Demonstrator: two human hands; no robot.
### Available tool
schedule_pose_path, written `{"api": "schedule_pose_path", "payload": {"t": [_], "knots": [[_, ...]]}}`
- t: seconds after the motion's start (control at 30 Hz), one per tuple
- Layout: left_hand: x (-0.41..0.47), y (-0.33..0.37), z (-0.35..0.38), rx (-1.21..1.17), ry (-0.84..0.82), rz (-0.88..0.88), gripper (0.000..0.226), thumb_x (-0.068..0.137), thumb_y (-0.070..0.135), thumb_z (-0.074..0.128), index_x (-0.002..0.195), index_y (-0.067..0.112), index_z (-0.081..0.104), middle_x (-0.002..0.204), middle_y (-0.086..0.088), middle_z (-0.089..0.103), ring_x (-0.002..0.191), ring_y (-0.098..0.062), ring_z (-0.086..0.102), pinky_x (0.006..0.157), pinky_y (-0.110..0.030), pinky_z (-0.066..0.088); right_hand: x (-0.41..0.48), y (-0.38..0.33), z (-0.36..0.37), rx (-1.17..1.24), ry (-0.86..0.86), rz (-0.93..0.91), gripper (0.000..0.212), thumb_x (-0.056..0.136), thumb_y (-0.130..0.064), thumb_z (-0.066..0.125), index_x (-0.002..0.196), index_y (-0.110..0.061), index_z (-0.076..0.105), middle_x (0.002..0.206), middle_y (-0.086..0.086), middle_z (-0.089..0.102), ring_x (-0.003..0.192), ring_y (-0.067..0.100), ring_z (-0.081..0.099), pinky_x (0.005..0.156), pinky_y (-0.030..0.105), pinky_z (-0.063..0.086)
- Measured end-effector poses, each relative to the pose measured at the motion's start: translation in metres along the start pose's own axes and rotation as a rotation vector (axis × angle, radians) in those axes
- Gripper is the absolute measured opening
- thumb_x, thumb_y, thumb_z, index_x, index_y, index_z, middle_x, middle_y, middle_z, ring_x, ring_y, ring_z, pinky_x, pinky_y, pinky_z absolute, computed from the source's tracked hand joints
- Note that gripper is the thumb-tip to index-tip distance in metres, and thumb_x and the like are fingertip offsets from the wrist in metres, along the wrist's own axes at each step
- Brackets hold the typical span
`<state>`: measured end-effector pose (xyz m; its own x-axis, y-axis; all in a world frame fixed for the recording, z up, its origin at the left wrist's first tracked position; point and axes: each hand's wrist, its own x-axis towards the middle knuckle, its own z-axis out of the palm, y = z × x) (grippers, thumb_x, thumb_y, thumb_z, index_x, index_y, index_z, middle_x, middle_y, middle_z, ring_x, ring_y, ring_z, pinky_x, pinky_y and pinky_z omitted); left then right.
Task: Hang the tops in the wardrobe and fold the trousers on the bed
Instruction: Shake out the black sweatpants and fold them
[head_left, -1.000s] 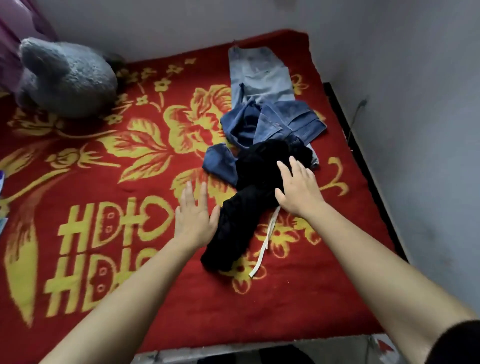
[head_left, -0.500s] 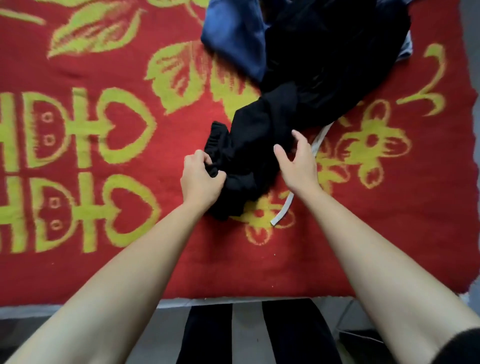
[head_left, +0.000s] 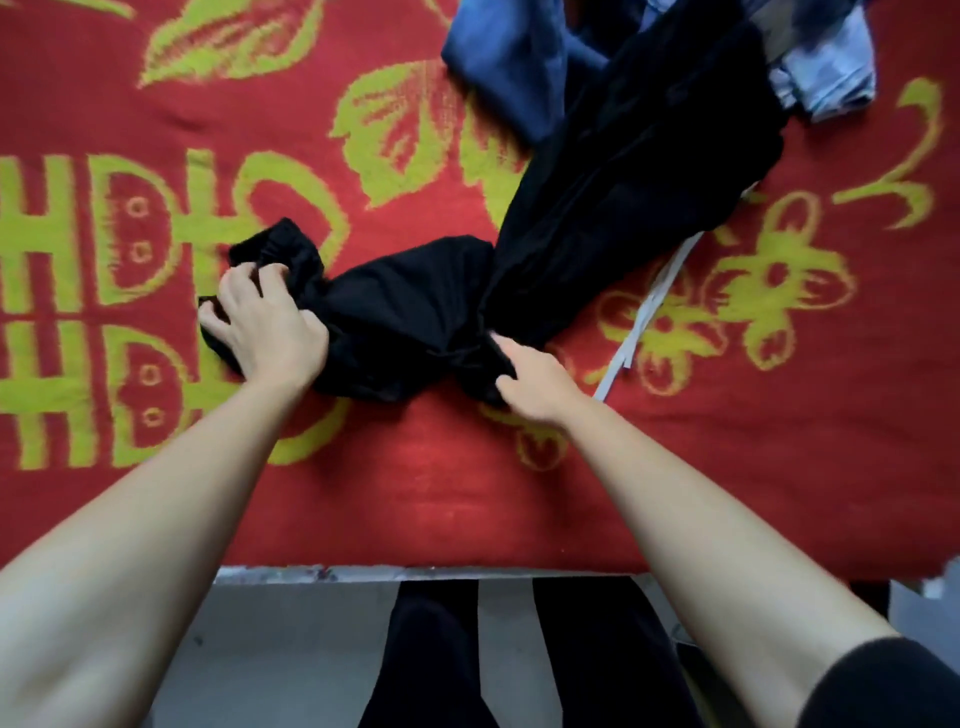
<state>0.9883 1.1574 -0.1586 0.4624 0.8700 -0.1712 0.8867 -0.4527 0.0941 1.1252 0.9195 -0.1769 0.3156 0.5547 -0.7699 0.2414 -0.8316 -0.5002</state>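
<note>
Now | black trousers (head_left: 405, 322) bunched (twisted midway) on red blanket (head_left: 415, 493) | left hand (head_left: 265, 327) grips gathered end | right hand (head_left: 535, 384) pinches fold

Open bed (head_left: 426, 499) lies along the near edge and left side; black trousers (head_left: 623, 182) and jeans (head_left: 509, 67) block the far right.

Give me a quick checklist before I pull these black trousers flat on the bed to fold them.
1. Left hand grips one end of the black trousers: ok.
2. Right hand grips the fabric: ok.
3. Trousers lying flat: not ok, bunched between the hands.
4. Far end clear of the blue denim: not ok, they overlap.
5. White strip free of the trousers: cannot tell, its upper end runs under them.
6. Bare red blanket for spreading: ok.
</note>
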Motion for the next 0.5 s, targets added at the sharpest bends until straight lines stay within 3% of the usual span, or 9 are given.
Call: {"api": "schedule_pose_path", "payload": {"t": [0.07, 0.1, 0.13, 0.17, 0.2, 0.3, 0.37, 0.43, 0.5], "knots": [[-0.001, 0.019, 0.014, -0.178, -0.007, 0.131, 0.042, 0.085, 0.01, 0.043, 0.125, 0.003, 0.055, 0.137, -0.02, 0.049, 0.132, -0.035, 0.041, 0.114, -0.046, 0.025, -0.012, 0.018, -0.006, 0.001, -0.06, 0.034, 0.042, 0.093, -0.027, 0.048, 0.132, -0.038, 0.058, 0.129, 0.003, 0.065, 0.12, 0.028, 0.058, 0.096, 0.034, 0.045], [-0.003, 0.031, 0.02, -0.27, -0.039, 0.18, 0.04, 0.089, 0.014, 0.041, 0.124, 0.002, 0.056, 0.135, -0.02, 0.051, 0.131, -0.035, 0.043, 0.113, -0.043, 0.028, -0.015, 0.024, -0.015, -0.03, -0.029, 0.044, 0.024, 0.095, -0.038, 0.047, 0.107, -0.037, 0.068, 0.107, 0.001, 0.07, 0.106, 0.028, 0.061, 0.085, 0.035, 0.046], [-0.006, 0.044, 0.026, -0.318, -0.07, 0.225, 0.039, 0.093, 0.022, 0.042, 0.124, 0.003, 0.056, 0.134, -0.017, 0.054, 0.13, -0.033, 0.045, 0.111, -0.042, 0.031, -0.016, 0.027, -0.027, -0.064, 0.061, 0.051, 0.034, 0.097, -0.051, 0.044, 0.082, -0.031, 0.066, 0.086, -0.001, 0.065, 0.093, 0.027, 0.06, 0.075, 0.036, 0.044], [-0.011, 0.057, 0.032, -0.321, -0.094, 0.272, 0.041, 0.095, 0.031, 0.042, 0.125, 0.007, 0.057, 0.134, -0.014, 0.055, 0.13, -0.031, 0.045, 0.11, -0.043, 0.033, -0.017, 0.03, -0.04, -0.112, 0.182, 0.068, 0.05, 0.097, -0.061, 0.04, 0.07, -0.024, 0.06, 0.075, -0.002, 0.059, 0.085, 0.027, 0.059, 0.069, 0.036, 0.041], [-0.017, 0.069, 0.038, -0.297, -0.12, 0.32, 0.045, 0.096, 0.04, 0.042, 0.128, 0.011, 0.056, 0.136, -0.011, 0.055, 0.132, -0.029, 0.045, 0.11, -0.044, 0.033, -0.017, 0.033, -0.055, -0.138, 0.327, 0.08, 0.054, 0.096, -0.064, 0.039, 0.07, -0.021, 0.059, 0.077, -0.001, 0.056, 0.085, 0.028, 0.059, 0.068, 0.036, 0.041], [-0.041, 0.099, 0.057, -0.217, -0.263, 0.415, 0.059, 0.095, 0.058, 0.045, 0.143, 0.023, 0.048, 0.147, -0.007, 0.045, 0.141, -0.024, 0.034, 0.117, -0.051, 0.023, -0.006, 0.041, -0.093, -0.15, 0.793, 0.004, 0.033, 0.096, -0.044, 0.05, 0.108, -0.017, 0.065, 0.116, 0.008, 0.054, 0.109, 0.028, 0.056, 0.09, 0.038, 0.047], [-0.055, 0.106, 0.066, -0.145, -0.307, 0.421, 0.062, 0.094, 0.055, 0.051, 0.147, 0.024, 0.042, 0.144, -0.009, 0.046, 0.138, -0.028, 0.035, 0.117, -0.052, 0.018, 0.004, 0.04, -0.117, -0.201, 1.013, -0.033, 0.038, 0.091, -0.03, 0.053, 0.125, -0.013, 0.057, 0.14, 0.014, 0.045, 0.13, 0.031, 0.046, 0.109, 0.038, 0.035], [-0.062, 0.103, 0.066, -0.1, -0.244, 0.403, 0.055, 0.095, 0.04, 0.055, 0.144, 0.018, 0.046, 0.129, -0.013, 0.054, 0.124, -0.035, 0.045, 0.11, -0.049, 0.027, 0.016, 0.035, -0.14, -0.38, 1.086, -0.033, 0.059, 0.085, -0.014, 0.051, 0.144, -0.015, 0.042, 0.159, 0.018, 0.026, 0.148, 0.036, 0.024, 0.119, 0.042, 0.021], [-0.065, 0.096, 0.064, -0.054, -0.217, 0.386, 0.046, 0.094, 0.028, 0.054, 0.138, 0.014, 0.049, 0.118, -0.015, 0.058, 0.112, -0.038, 0.049, 0.098, -0.047, 0.032, 0.026, 0.03, -0.164, -0.629, 1.026, -0.044, 0.085, 0.078, -0.001, 0.051, 0.156, -0.017, 0.022, 0.164, 0.02, 0.013, 0.152, 0.04, 0.01, 0.123, 0.051, 0.012]]}}
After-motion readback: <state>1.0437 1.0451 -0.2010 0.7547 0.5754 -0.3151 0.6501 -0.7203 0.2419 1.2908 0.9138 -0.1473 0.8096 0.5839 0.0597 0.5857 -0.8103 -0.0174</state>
